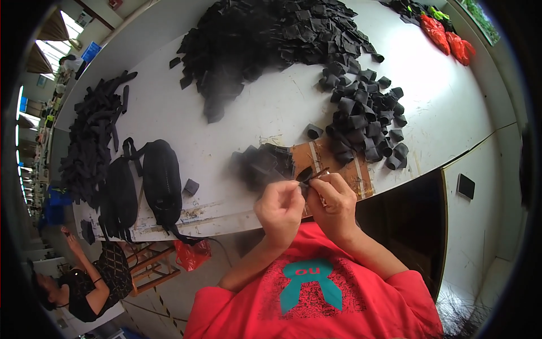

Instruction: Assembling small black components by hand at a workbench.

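At the table's near edge my left hand (280,210) and my right hand (332,204) come together, fingertips pinched. Between them is a small black fabric piece (305,174), partly hidden by the fingers. A thin brown stick-like tool (320,173) pokes out above my right fingers; its kind is not plain. Just beyond the hands lies a worn brown board (324,155) with pale tape strips. Left of it sits a low pile of flat black fabric pieces (262,166), blurred in part. Several black folded fabric loops (367,116) are heaped to the right of the board.
A large mound of black fabric squares (271,39) covers the white table's (175,96) far side. At left are black fabric strips (93,141) and black padded straps (161,181). Red plastic bags (446,38) lie far right. Another person (84,282) is at lower left beside a wooden stool (151,265).
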`<state>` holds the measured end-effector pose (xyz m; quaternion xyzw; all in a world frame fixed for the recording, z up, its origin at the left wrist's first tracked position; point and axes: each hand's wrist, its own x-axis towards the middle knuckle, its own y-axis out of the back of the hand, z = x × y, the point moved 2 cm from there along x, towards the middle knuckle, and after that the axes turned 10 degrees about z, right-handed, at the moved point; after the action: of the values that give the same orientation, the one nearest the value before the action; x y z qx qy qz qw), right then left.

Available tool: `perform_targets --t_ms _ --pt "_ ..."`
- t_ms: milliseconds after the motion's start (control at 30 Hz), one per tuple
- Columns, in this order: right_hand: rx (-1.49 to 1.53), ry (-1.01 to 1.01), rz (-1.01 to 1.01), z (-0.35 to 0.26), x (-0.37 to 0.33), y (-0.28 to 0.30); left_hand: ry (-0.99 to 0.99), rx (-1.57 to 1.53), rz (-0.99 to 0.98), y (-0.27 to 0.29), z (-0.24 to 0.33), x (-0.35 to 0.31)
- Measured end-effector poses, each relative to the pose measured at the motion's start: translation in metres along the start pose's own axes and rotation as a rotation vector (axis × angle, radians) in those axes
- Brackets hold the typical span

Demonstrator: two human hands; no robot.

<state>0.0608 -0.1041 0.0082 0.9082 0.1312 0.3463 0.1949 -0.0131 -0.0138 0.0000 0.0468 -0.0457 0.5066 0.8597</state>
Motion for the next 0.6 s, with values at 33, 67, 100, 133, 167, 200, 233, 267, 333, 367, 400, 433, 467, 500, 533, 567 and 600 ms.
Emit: perform_targets --t_ms 33,67,100,133,167,200,233,267,333,367,400,433,467,500,533,567,600 --pt "-0.001 0.001 0.004 0.001 0.0 0.001 0.291 -0.166 -0.027 -0.005 0.002 0.002" --pt "0.03 -0.123 0.034 0.005 -0.001 0.003 0.445 -0.381 -0.115 -0.007 0.0 0.007" --pt "0.061 -0.247 0.064 0.009 -0.001 0.005 0.6 -0.597 -0.205 -0.007 -0.003 0.011" --pt "0.199 -0.389 0.046 0.007 0.002 0.01 0.688 -0.635 -0.254 -0.008 0.005 0.011" --pt "0.195 -0.392 0.048 0.008 0.005 0.015 0.692 -0.635 -0.258 -0.005 0.004 0.012" --pt "0.523 -0.696 -0.091 0.015 0.006 0.017 0.737 -0.697 -0.366 -0.003 0.004 0.013" --pt "0.857 -0.991 -0.232 0.017 0.005 0.016 0.779 -0.758 -0.478 -0.004 0.004 0.013" --pt "1.032 -1.147 -0.274 0.016 0.006 0.014 0.697 -0.617 -0.38 -0.003 0.005 0.012" --pt "1.261 -1.255 -0.349 0.025 -0.001 0.008 0.356 -0.334 -0.262 -0.009 0.003 0.005" --pt "1.496 -1.352 -0.434 0.024 -0.003 0.006 0.011 -0.053 -0.132 -0.011 0.005 0.004" --pt "1.477 -1.311 -0.449 0.023 -0.001 0.006 -0.36 0.144 -0.08 -0.013 0.011 0.002" --pt "1.476 -1.311 -0.448 0.021 0.005 0.008 -0.359 0.143 -0.08 -0.014 0.012 0.003" --pt "1.226 -1.184 -0.474 0.018 0.012 0.012 -0.166 -0.043 -0.071 -0.015 0.013 0.005" --pt "0.979 -1.05 -0.493 0.015 0.02 0.016 0.029 -0.227 -0.061 -0.016 0.013 0.007" --pt "0.791 -0.892 -0.474 0.013 0.03 0.02 0.371 -0.471 -0.122 -0.016 0.012 0.018" --pt "0.757 -0.787 -0.405 0.011 0.041 0.022 0.64 -0.739 -0.356 -0.015 0.02 0.03" --pt "0.801 -0.758 -0.399 0.005 0.053 0.025 0.728 -0.918 -0.474 -0.018 0.026 0.037"
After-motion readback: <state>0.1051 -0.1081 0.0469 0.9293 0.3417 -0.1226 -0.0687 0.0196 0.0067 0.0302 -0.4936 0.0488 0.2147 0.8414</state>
